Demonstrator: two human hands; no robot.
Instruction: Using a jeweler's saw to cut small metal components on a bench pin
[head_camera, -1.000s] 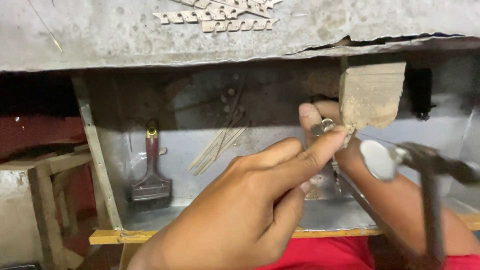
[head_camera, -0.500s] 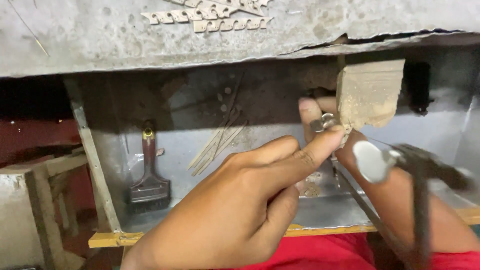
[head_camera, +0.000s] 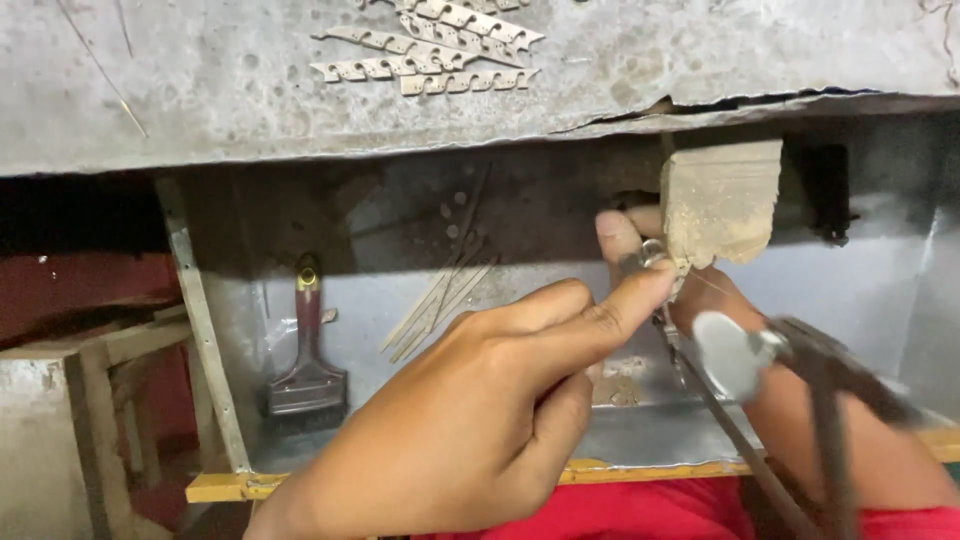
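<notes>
The left hand (head_camera: 470, 420) reaches forward from the near edge of the table (head_camera: 200, 110), its forefinger and thumb pinched shut on a small silvery ring-like piece (head_camera: 648, 256). It presses the piece against the worn wooden block (head_camera: 722, 200) that juts out from under the table's front edge, towards the right. The block seems to serve as a rest, so the little piece is steadied against something firm instead of being held in the air. A second fingertip shows just behind the piece, at the block's left side, but whose hand it belongs to cannot be told for certain.

The right hand (head_camera: 720, 300) sits lower and to the right, under the block, its wrist running off toward the lower right corner of the view. It appears to hold a saw frame (head_camera: 800, 370) whose metal arms cross in front of the forearm. The fingers are hidden behind the tool and the left hand, so whether they are closed cannot be told. A thin blade seems to run up towards the piece, though it is blurred.

Below the table top is a metal-lined tray (head_camera: 640, 440), probably placed there to catch filings. A flat brush (head_camera: 308, 370) with a dark red handle leans at its left side, and thin rods (head_camera: 440, 300) lean against the back wall. Toothed metal strips (head_camera: 430, 50) lie near the table's far edge.
</notes>
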